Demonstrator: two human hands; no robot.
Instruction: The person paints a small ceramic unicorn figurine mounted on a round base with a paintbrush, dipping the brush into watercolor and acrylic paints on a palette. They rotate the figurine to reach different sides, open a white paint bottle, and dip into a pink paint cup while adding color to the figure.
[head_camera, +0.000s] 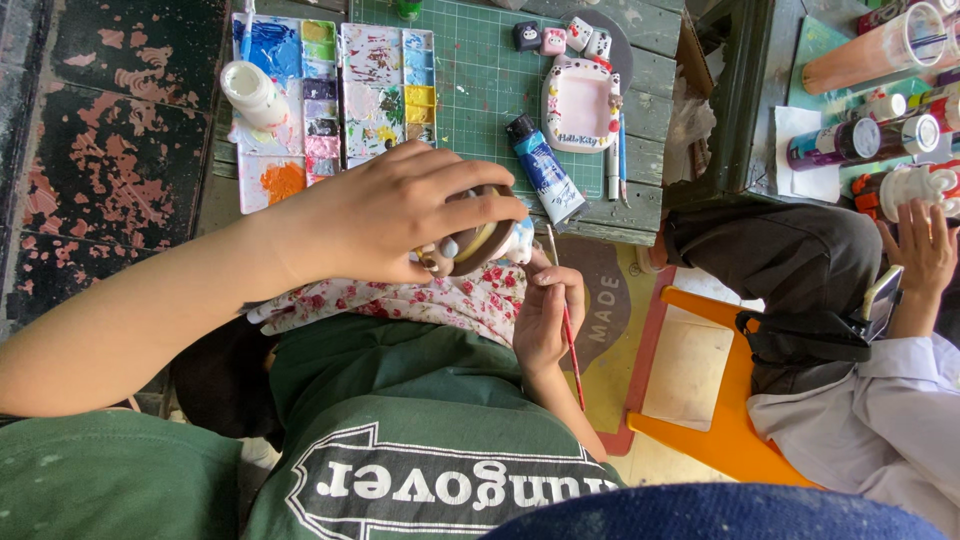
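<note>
My left hand (385, 215) grips a small painted figurine (478, 243), brown and cream with white parts, over my lap. My right hand (548, 310) pinches a thin red-handled paintbrush (572, 345), its tip up against the figurine's right side. A flowered cloth (470, 298) lies under both hands across my green apron. Just beyond the figurine, a blue paint tube (544, 168) lies on the green cutting mat (480, 70).
Two paint-smeared palettes (330, 90) and a white bottle (252, 92) sit on the grey wooden table. A pink and white ceramic tray (580, 105) and small painted pieces (562, 38) lie on the mat. Another person's hand (925, 245) rests at right beside an orange stool (720, 400).
</note>
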